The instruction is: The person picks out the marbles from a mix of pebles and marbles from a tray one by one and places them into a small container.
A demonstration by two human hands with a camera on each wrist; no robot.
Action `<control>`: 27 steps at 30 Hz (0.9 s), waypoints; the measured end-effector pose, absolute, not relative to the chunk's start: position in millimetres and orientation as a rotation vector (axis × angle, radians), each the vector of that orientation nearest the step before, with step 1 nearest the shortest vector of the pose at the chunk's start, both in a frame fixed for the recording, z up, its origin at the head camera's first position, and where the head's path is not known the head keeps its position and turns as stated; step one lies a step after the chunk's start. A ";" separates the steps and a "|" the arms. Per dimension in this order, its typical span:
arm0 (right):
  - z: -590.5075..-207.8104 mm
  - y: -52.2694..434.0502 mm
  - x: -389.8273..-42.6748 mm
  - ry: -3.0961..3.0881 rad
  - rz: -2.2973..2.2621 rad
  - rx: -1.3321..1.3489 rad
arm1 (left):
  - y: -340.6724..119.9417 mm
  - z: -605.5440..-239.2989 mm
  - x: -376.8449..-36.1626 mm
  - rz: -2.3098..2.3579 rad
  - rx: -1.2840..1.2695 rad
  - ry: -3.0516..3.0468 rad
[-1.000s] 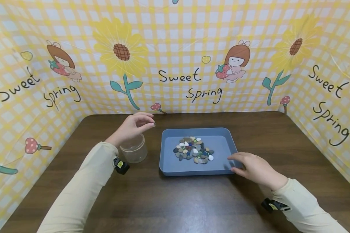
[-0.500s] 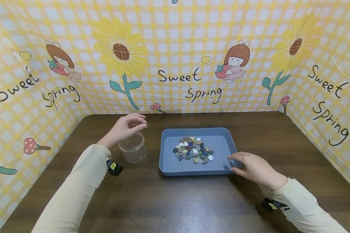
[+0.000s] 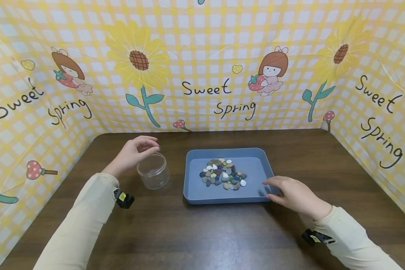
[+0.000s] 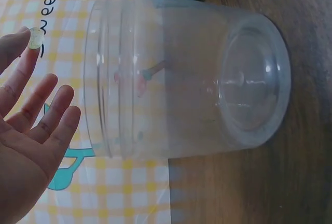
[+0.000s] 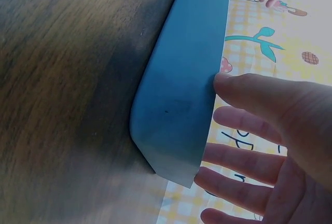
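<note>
Pinching a stone (image 4: 36, 38) near the jar (image 3: 153, 178), the left hand (image 3: 132, 152) is probably depositing it, next needing release inside, the relaxed right hand (image 3: 296, 195) resting at the tray (image 3: 258, 179).

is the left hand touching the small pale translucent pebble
Touching: the left wrist view shows the left hand pinching the small pale translucent pebble between thumb and forefinger.

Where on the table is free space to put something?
Bare table: in front of the blue tray, and behind it up to the patterned cloth. Crowded: near the clear jar and left hand; the tray's right edge, at the right hand.
</note>
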State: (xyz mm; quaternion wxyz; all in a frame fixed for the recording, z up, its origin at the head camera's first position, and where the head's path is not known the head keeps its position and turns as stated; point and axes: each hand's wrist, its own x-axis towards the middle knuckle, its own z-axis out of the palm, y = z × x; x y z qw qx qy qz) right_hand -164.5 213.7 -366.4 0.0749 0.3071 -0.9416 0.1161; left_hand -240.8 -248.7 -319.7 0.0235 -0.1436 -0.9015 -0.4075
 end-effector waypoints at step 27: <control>-366.4 213.3 -164.2 -2.853 0.343 0.914 | -262.0 -344.5 -238.8 -1.182 -0.445 -2.781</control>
